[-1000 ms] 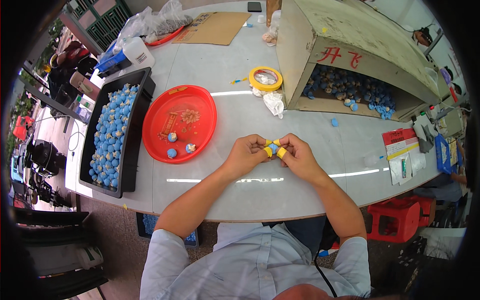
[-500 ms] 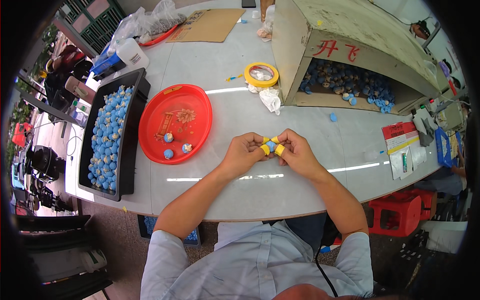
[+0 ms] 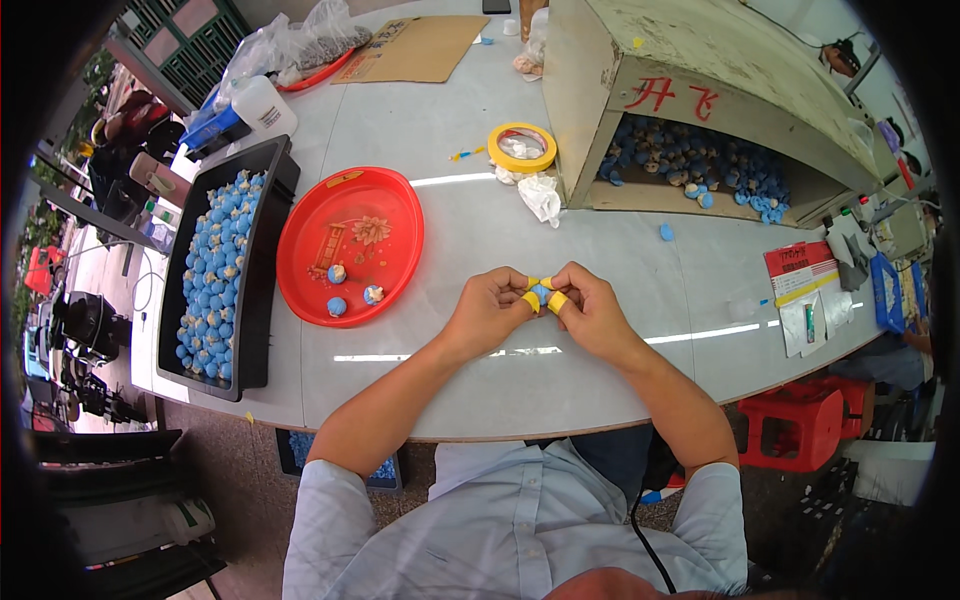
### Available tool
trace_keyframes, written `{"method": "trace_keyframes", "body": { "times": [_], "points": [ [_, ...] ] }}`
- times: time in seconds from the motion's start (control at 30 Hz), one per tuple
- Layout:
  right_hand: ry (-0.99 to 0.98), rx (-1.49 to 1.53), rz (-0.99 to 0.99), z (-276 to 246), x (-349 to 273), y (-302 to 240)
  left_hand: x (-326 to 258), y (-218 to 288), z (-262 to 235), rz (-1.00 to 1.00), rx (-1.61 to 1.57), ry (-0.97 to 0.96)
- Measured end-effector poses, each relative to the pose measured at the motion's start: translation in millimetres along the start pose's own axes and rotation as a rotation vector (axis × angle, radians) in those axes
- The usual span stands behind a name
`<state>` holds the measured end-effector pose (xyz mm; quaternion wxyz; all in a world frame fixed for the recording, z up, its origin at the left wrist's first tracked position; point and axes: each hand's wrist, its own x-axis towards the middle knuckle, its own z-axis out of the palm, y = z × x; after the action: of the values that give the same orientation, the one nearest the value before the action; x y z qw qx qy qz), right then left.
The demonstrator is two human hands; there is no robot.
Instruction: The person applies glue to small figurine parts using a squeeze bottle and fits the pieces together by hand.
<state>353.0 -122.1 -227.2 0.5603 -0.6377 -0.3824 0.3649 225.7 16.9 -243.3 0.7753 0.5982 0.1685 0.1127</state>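
Observation:
Between my two hands is a small blue ball-shaped piece (image 3: 541,293), pinched from both sides over the table. My left hand (image 3: 489,308) grips it with thumb and index finger, and my right hand (image 3: 589,308) does the same opposite. Yellow tape wraps the tips of those fingers, which hide most of the piece. To the left, a round red tray (image 3: 390,245) holds three small blue balls (image 3: 337,306) with cream-coloured parts. Beyond it, a black bin (image 3: 254,330) is filled with many similar blue balls (image 3: 212,270).
A pale box-like shelter (image 3: 585,150) at the back right covers a heap of blue pieces (image 3: 700,165). A yellow tape roll (image 3: 548,158) and crumpled tissue (image 3: 541,200) lie beside it. One blue bit (image 3: 666,232) rests on the table. Red-and-white papers (image 3: 800,275) lie far right.
My fingers have closed in slightly around the blue piece, the right hand shifting a little left. The tray and bin look the same.

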Motion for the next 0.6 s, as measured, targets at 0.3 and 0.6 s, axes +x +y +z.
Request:
{"method": "trace_keyframes", "body": {
  "times": [0.3, 0.6],
  "points": [
    [0.013, 0.022, -0.030, 3.7, -1.2, -7.9, -2.8, 4.5, 5.8, 0.010, 0.018, 0.032],
    [0.073, -0.059, -0.165, 7.7, 1.2, 6.9, -3.2, 10.9, 7.6, -0.019, 0.030, 0.044]
  ]
}}
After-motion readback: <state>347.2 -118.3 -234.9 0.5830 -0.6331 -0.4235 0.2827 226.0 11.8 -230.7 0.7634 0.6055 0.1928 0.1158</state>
